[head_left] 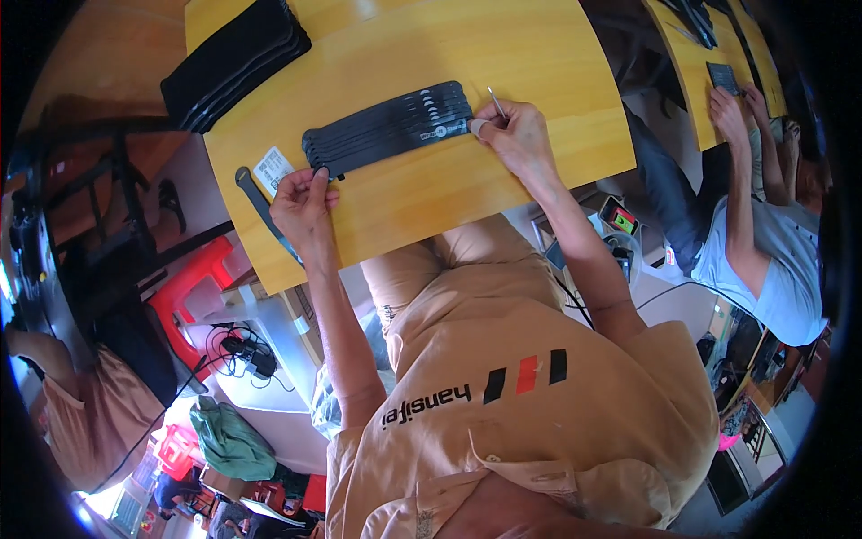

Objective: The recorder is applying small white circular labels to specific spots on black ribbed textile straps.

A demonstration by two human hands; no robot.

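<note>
A row of overlapping black straps (pixel 386 128) lies fanned out across the yellow table, with pale printed marks towards its right end. At the near left corner of the row, my left hand (pixel 303 205) pinches the end of the nearest strap between thumb and finger. My right hand (pixel 516 139) is closed at the other end, its fingertips against the strap row. From its grip a thin, pointed metal tool (pixel 496 101) sticks up; its full shape is hidden. Something pale covers the tip of one right finger. Beside my left hand lies a white printed label (pixel 272 169).
A thick stack of black straps (pixel 235 63) sits at the table's far left. One loose strap (pixel 260 205) lies along the left edge, partly under my left wrist. To the right, a co-worker's hands (pixel 729 112) handle a dark piece at another table (pixel 696 76). A red stool (pixel 193 283) stands lower left.
</note>
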